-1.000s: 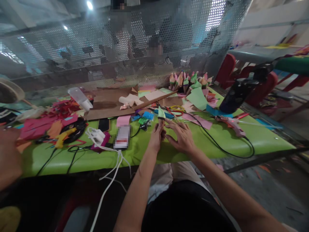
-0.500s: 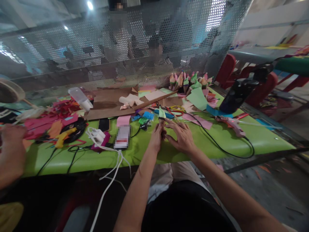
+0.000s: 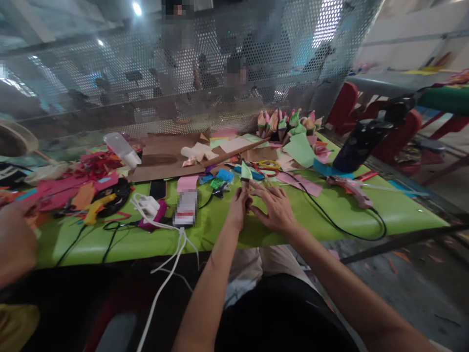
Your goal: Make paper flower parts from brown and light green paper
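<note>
Between my hands is a small paper cone (image 3: 246, 171) with pale green paper sticking up at the top and a dark band below it. My left hand (image 3: 239, 208) is closed around its lower part, which the fingers hide. My right hand (image 3: 274, 205) reaches in from the right with its fingers stretched and apart. Its fingertips are at the cone's side, by the dark band; whether they press on it I cannot tell. Just left of the cone lie crumpled blue and green wrappers (image 3: 222, 180). Scissors with yellow and red handles (image 3: 269, 167) lie behind it.
On the green table (image 3: 395, 215) stand several finished paper cones (image 3: 280, 122) at the back. A pink glue gun (image 3: 357, 190) and black bottle (image 3: 361, 144) are right; a phone (image 3: 186, 208), white cables, yellow glue gun (image 3: 95, 209) and another person's hand (image 3: 16, 239) are left.
My hands and the cone have stayed almost still. At the far left, the other person's hand has shifted slightly and its fingers now reach toward the paper scraps.
</note>
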A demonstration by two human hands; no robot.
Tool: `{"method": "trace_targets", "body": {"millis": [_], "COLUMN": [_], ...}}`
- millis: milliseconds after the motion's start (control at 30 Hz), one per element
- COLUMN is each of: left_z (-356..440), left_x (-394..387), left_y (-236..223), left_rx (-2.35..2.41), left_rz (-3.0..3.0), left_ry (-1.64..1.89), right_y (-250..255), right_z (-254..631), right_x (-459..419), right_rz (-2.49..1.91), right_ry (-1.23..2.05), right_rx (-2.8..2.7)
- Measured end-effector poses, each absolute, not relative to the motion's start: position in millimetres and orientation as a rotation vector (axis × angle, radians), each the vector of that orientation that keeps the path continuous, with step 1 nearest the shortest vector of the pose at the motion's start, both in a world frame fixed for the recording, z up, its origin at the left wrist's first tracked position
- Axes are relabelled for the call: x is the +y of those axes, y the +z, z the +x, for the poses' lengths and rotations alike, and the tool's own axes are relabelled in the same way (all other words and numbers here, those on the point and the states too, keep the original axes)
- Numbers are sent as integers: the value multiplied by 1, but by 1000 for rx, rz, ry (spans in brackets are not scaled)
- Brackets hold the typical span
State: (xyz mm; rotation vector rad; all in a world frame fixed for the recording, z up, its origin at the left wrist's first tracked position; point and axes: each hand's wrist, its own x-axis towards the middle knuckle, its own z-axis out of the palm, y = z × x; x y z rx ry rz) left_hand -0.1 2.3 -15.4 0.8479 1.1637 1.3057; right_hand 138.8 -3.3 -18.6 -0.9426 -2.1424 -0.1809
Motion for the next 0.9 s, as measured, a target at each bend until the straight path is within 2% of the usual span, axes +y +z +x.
{"method": "trace_targets", "body": {"millis": [700,900], "left_z": [-2,-2], "left_x": [4,4], "left_y": [-23,-18], "left_rx": [1061,1012], "left_rz": [972,878], "left_ry": [1426,1398], "right_y": [-18,-21], "right_z": [140,146], "right_x": [-5,0], "right_rz": [-920,-928], "right_ry": [-152,39], "right_rx": [-2145,-1863]}}
